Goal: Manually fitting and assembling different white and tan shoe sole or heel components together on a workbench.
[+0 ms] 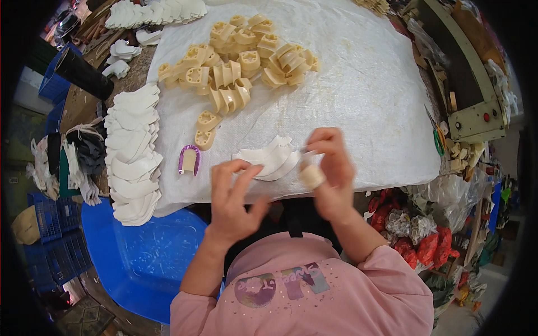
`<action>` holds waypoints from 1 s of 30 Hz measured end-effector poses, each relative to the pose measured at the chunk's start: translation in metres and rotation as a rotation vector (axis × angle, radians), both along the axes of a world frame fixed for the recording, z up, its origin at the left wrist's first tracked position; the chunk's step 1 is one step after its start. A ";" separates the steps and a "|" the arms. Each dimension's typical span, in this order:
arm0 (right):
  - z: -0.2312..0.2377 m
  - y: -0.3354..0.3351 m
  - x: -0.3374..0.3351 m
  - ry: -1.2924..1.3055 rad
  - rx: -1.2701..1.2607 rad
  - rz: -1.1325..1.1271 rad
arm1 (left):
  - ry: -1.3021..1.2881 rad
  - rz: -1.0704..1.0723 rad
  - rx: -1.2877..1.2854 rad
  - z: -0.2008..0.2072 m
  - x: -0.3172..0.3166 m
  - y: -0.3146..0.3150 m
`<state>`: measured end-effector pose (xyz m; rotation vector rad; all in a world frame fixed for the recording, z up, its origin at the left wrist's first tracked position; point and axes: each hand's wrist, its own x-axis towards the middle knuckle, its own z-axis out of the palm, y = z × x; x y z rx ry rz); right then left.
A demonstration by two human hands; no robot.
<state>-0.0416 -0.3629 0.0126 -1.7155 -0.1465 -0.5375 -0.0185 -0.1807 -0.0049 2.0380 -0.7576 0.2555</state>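
A small stack of white curved, leather-like pieces [274,159] lies near the front edge of the sheet-covered table. My left hand [235,196] has its fingers apart, the fingertips resting on the left end of this stack. Beside the stack's right end is my right hand [332,173], blurred by motion, its fingers bent toward the thumb. A beige band [312,176] shows at that thumb; I cannot tell whether anything sits between the fingertips. Left of my left hand stands a beige shoe heel with a shiny purple rim [189,160]. Two plain beige heels [206,130] lie just beyond it.
A heap of beige heels [241,61] covers the far middle of the white sheet [364,95]. A long overlapping row of white pieces [132,151] lines the left edge. Green-handled scissors [437,137] lie at right, near a metal machine [476,120]. A blue tub [145,263] stands below left.
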 end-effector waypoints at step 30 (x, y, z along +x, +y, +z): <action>-0.033 -0.038 0.099 0.291 -0.940 -0.267 | 0.802 0.015 -0.620 -0.006 -0.007 -0.003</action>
